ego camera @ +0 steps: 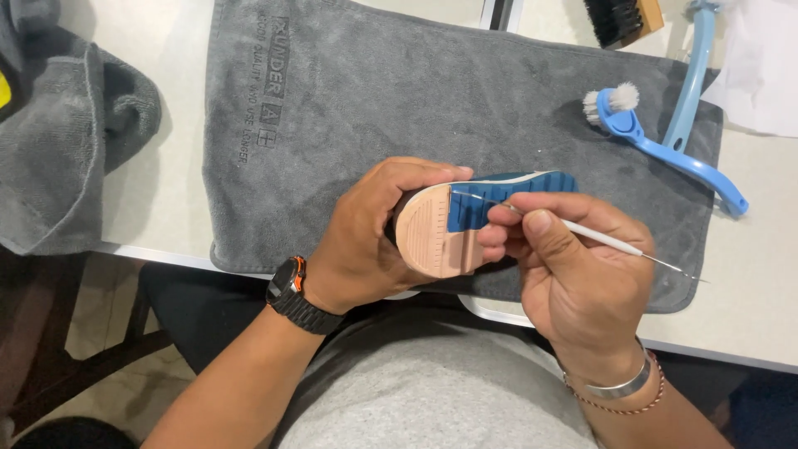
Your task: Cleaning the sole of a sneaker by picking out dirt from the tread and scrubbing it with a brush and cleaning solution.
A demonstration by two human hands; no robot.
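My left hand (pixel 366 237) grips a shoe (pixel 465 220) turned sole up, its sole pale pink at the heel and blue with ridges further along. My right hand (pixel 573 266) pinches a thin white pick tool (pixel 598 239) with a metal tip at each end. One tip rests in the blue grooves of the sole. Both hands hover over a grey towel (pixel 399 100) spread on a white table (pixel 748 274).
A blue double-headed brush (pixel 657 137) lies on the towel's right side. A dark-bristled wooden brush (pixel 622 18) sits at the far edge. A crumpled grey cloth (pixel 58 133) lies at the left. White paper (pixel 761 66) is at the top right.
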